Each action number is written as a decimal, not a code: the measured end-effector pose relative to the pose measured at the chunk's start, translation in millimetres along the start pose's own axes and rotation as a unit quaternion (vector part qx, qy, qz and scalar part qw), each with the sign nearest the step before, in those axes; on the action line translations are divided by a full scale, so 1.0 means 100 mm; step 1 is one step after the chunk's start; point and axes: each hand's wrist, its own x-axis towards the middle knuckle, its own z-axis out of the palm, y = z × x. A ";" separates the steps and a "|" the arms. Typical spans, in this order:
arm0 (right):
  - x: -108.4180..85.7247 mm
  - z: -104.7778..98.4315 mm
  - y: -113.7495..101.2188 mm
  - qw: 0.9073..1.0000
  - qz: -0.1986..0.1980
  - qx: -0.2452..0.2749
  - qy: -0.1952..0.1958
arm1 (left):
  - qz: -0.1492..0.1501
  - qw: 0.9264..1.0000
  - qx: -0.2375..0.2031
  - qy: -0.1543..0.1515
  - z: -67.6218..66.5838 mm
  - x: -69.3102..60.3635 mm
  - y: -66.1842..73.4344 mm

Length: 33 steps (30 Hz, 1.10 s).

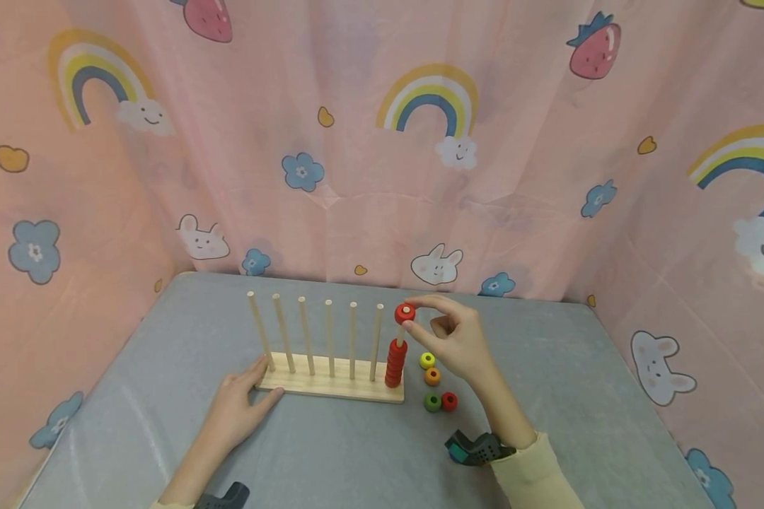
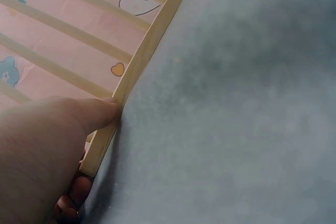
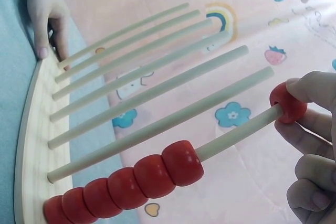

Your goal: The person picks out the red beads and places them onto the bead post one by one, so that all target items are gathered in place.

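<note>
A wooden peg rack has a row of several upright pegs. My left hand grips the left end of its base, with the thumb on the front edge and the fingers round the end. Above the rightmost peg's stack, my right hand pinches a red bead between thumb and fingers. That bead sits at the tip of the peg, which shows through its hole. Lower on the same peg is a stack of several red beads. The other pegs carry no beads.
Right of the rack lie a yellow bead, an orange bead, a green bead and a loose red bead. They rest on a grey cloth-covered table. A pink patterned curtain hangs behind and at both sides.
</note>
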 end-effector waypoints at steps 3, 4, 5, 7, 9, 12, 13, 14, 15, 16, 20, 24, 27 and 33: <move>0.00 0.00 0.00 1.000 -0.005 0.004 -0.001 | -0.004 1.000 0.000 -0.002 0.00 0.00 0.00; 0.00 0.00 0.00 1.000 -0.007 0.006 -0.002 | -0.004 1.000 0.000 -0.003 0.00 0.00 0.00; 0.00 0.00 0.00 1.000 -0.010 0.009 -0.003 | -0.005 1.000 -0.001 -0.003 0.00 0.00 0.00; 0.00 0.00 0.00 1.000 -0.013 0.014 -0.005 | -0.005 1.000 -0.001 -0.003 0.00 0.00 0.00; 0.00 0.00 0.00 1.000 -0.015 0.017 -0.007 | -0.004 1.000 -0.001 -0.001 0.00 0.00 0.00; -0.01 0.00 0.00 1.000 -0.014 0.017 -0.007 | -0.001 1.000 -0.001 0.003 0.00 -0.01 0.00; -0.01 0.00 0.00 1.000 -0.013 0.016 -0.007 | -0.001 1.000 -0.001 0.003 0.00 -0.01 0.00; -0.01 0.00 0.00 1.000 -0.014 0.016 -0.007 | 0.000 1.000 -0.002 0.004 0.00 -0.01 0.01; -0.01 0.00 0.01 1.000 -0.015 0.015 -0.007 | 0.000 1.000 -0.002 0.004 0.00 -0.01 0.00; -0.01 0.00 0.01 1.000 -0.015 0.016 -0.007 | 0.000 1.000 -0.002 0.004 0.00 -0.01 0.00; -0.01 -0.01 0.01 1.000 -0.019 0.020 -0.008 | -0.002 1.000 -0.003 0.001 0.00 -0.01 0.00; -0.02 -0.02 0.01 1.000 -0.016 0.017 -0.009 | -0.003 1.000 -0.002 0.000 0.00 -0.01 0.00; -0.04 -0.03 0.03 1.000 -0.016 0.017 -0.009 | -0.001 1.000 -0.001 0.004 0.01 -0.01 0.00; -0.10 -0.08 0.12 0.999 -0.036 0.038 -0.006 | 0.005 1.000 0.001 0.012 0.01 -0.01 0.00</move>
